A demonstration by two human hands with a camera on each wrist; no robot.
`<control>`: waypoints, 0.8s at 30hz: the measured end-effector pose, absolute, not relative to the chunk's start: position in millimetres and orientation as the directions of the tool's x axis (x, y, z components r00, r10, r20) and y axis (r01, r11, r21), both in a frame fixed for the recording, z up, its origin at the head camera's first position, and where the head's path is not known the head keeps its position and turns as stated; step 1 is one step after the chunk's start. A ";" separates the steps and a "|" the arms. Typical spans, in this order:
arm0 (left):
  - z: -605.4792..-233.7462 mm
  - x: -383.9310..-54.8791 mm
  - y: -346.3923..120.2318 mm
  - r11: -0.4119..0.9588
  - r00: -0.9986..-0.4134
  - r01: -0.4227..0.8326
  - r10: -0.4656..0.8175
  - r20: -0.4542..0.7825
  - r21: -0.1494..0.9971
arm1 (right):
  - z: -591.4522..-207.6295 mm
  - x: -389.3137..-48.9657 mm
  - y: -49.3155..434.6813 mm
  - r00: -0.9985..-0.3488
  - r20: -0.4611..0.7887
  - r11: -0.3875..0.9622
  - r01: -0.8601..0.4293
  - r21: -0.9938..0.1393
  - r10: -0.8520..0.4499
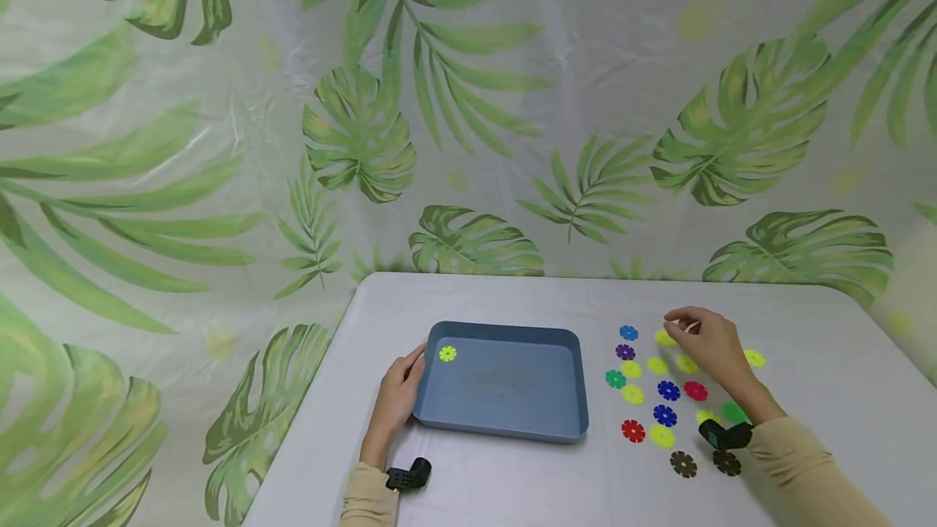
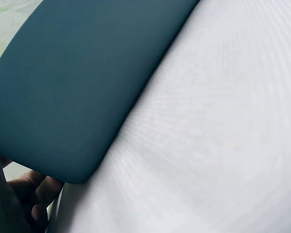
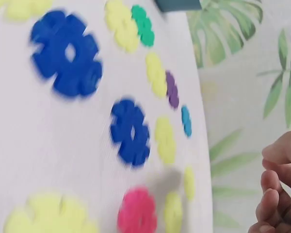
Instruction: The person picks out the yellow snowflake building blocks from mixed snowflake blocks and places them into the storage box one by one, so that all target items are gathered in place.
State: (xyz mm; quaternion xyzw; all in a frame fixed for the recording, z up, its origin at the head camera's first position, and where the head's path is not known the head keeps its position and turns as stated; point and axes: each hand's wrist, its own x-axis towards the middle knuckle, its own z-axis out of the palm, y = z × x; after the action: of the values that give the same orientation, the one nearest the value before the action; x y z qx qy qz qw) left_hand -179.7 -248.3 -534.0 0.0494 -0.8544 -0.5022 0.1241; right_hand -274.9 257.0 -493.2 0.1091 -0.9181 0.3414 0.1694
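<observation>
A blue-grey rectangular tray [image 1: 505,434] lies on the white table, one yellow notched disc [image 1: 447,354] inside it near the back left. My left hand [image 1: 396,394] grips the tray's left wall; in the left wrist view its fingers [image 2: 47,188] curl at the tray's corner. Over the far part of the loose discs hovers my right hand [image 1: 708,342], fingers loosely bent. Just below its fingertips is a yellow disc [image 1: 664,338]. In the right wrist view, the thumb and fingers [image 3: 281,148] are close together and no disc shows between them.
Right of the tray several flower-shaped discs lie spread out: blue [image 1: 668,390], red [image 1: 633,431], green [image 1: 616,379], purple [image 1: 625,352], brown [image 1: 684,464] and yellow ones. A leaf-patterned sheet [image 1: 468,128] hangs behind the table. Each wrist wears a small black camera [image 1: 410,475].
</observation>
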 end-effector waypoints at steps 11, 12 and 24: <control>-532.3 -179.0 -247.1 0.493 -0.965 0.041 -0.207 0.162 0.869 | -513.6 -262.6 325.0 -0.950 0.311 0.812 -0.155 -0.563 0.034; -532.3 -178.9 -247.1 0.494 -0.965 0.042 -0.206 0.164 0.869 | -515.1 -261.4 330.6 -0.951 0.306 0.818 -0.144 -0.557 0.041; -532.7 -178.6 -246.4 0.493 -0.963 0.037 -0.214 0.162 0.869 | -527.6 -250.0 376.1 -0.969 0.224 0.835 -0.039 -0.550 0.102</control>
State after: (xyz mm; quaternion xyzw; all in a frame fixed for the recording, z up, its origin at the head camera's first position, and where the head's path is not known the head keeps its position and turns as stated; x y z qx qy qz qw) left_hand -178.6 -246.4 -532.7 0.0519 -0.8549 -0.5008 0.1253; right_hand -250.0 376.1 -527.6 -0.0166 -0.9498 0.2872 0.1228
